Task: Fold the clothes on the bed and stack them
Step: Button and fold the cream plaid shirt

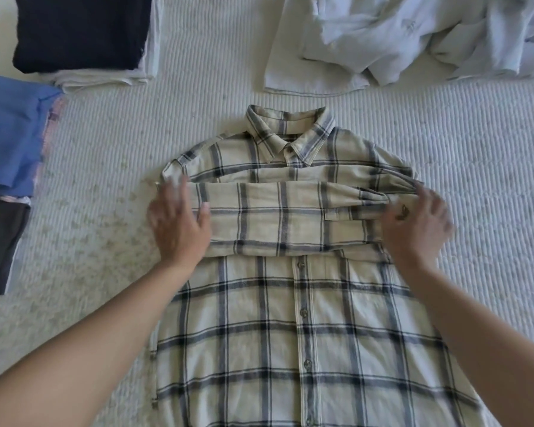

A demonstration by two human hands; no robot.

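A cream plaid button shirt [302,328] lies flat on the bed, buttons up, collar at the far end. Its sleeves [278,217] are folded across the chest in a band. My left hand [178,223] lies flat, fingers spread, on the left end of that band. Over the right end, my right hand [416,223] rests with fingers apart, blurred by motion. Neither hand grips cloth. A heap of unfolded pale blue clothes [413,38] lies at the far right. Folded stacks sit at the left: a dark navy item on white ones [80,32], and a blue item [10,131].
The bed is covered by a white ribbed bedspread [105,149]. A dark grey folded piece [0,241] lies at the left edge below the blue one. The shirt's lower hem runs out of the frame at the bottom.
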